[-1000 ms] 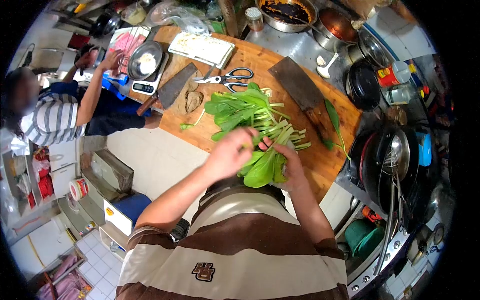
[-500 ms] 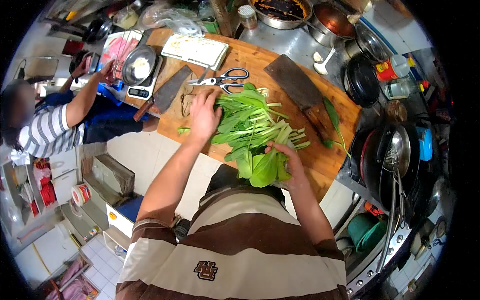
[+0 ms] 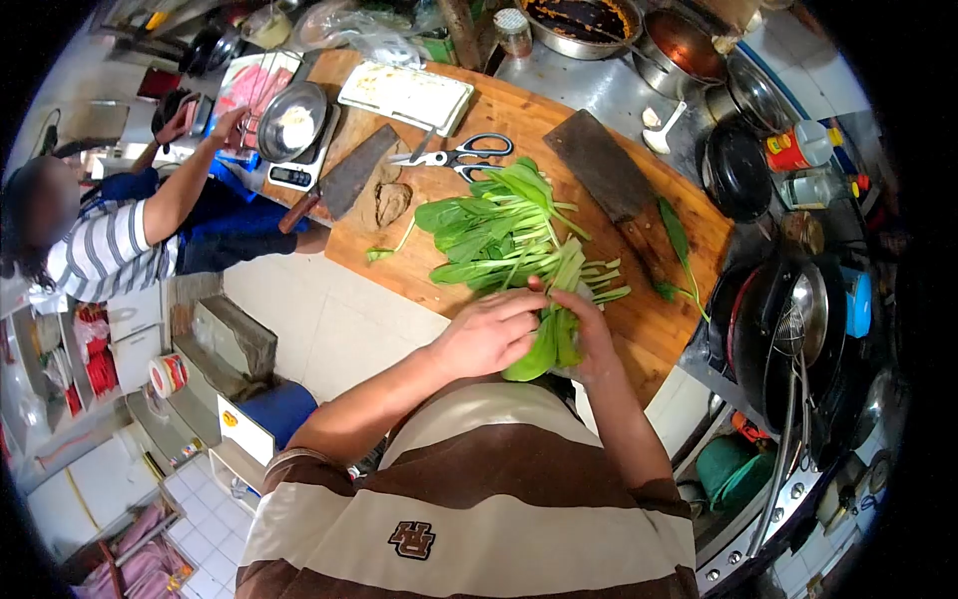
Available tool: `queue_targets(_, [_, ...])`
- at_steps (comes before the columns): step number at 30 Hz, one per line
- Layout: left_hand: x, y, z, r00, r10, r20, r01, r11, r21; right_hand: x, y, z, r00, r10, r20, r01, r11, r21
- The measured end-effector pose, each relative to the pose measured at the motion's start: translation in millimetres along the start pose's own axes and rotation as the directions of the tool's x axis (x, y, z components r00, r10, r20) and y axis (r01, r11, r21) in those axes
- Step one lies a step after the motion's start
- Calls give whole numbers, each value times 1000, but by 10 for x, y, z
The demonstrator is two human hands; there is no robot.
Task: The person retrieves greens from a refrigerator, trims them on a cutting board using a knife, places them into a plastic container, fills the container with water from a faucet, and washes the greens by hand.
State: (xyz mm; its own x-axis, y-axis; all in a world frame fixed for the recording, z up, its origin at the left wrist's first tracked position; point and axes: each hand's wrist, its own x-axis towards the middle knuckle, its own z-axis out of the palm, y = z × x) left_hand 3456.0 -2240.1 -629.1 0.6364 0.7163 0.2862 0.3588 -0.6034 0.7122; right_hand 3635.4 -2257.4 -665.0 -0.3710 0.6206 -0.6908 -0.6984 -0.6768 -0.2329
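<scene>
At the near edge of the wooden board, my right hand is closed round a leafy green, its leaves hanging down toward my shirt. My left hand meets it there with fingers bent against the same green; what its fingertips pinch is hidden. Just beyond both hands lies a pile of leafy greens, stems pointing right. A cleaver rests to the right of the pile, with a single loose leaf beside its handle. Scissors lie behind the pile.
A second cleaver, a white tray and a scale bearing a metal bowl are at the back left. Another person reaches toward a wire rack there. Pots, bottles and a wok stand right.
My left hand has come back from the far left side of the pile to the green at my right hand. The pile's top leaves have shifted slightly.
</scene>
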Motion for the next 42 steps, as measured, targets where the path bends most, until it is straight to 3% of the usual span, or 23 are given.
queue_targets(3, [-82,-69,-19,999,-6,50,14,988,-154,-36,-41,-68,990,29,-138,-36,998,-54])
queue_targets(6, [-276,-195,19,902,-409,-142,403,913,-69,-39,-55,-91,976,-27,-214,27,1000,-4])
queue_targets(7, [-261,-271,42,841,-487,-238,502,865,3,-32,-76,-107,978,-43,-202,36,999,-41])
queue_targets(8, [-245,-357,59,842,-457,-286,493,867,67,-24,-103,-133,980,-58,-191,44,996,-78])
queue_targets(13, [-225,-446,102,780,-619,91,617,785,53,-19,-55,-77,965,-169,-200,123,968,-221])
queue_targets(15, [-233,-452,143,772,-635,-37,635,772,0,-99,-69,-18,970,-135,-204,83,966,-244])
queue_targets(16, [-232,-444,164,762,-640,-98,641,767,-28,-103,-53,-39,976,-125,-176,82,969,-235])
queue_targets(19, [-138,-282,125,903,-327,-278,408,853,326,-116,-5,-68,986,-137,-98,115,972,-207])
queue_targets(22, [-83,-116,151,987,-140,-83,162,903,397,-125,35,-31,980,-189,-63,176,969,-172])
queue_targets(26, [42,-86,113,995,0,97,-20,977,210,-109,15,-167,978,-167,-124,148,978,-146])
queue_targets(27, [87,-151,74,978,58,200,-78,993,93,-123,11,-202,975,-162,-151,140,979,-146])
queue_targets(30, [200,-592,164,989,133,63,-144,965,220,-202,-36,-190,967,-126,-223,116,992,-59])
queue_targets(32, [499,-834,166,989,-37,-141,89,918,387,-236,-68,-205,966,-131,-222,121,991,-58])
queue_targets(34, [759,-987,59,990,1,-138,85,786,613,-258,-69,-221,960,-176,-219,163,984,-75])
queue_targets(37, [877,-1184,-12,999,4,-46,23,821,571,-246,-51,-213,943,-263,-204,245,963,-111])
queue_targets(40, [874,-1146,-95,997,-50,-66,75,889,451,-251,-45,-210,945,-259,-202,246,965,-85])
queue_targets(41, [848,-1159,-95,977,-214,-26,209,914,347,-260,-43,-199,948,-249,-196,240,968,-69])
queue_targets(42, [841,-1122,-110,965,-262,-4,248,908,337,-262,-43,-193,952,-239,-189,233,971,-56])
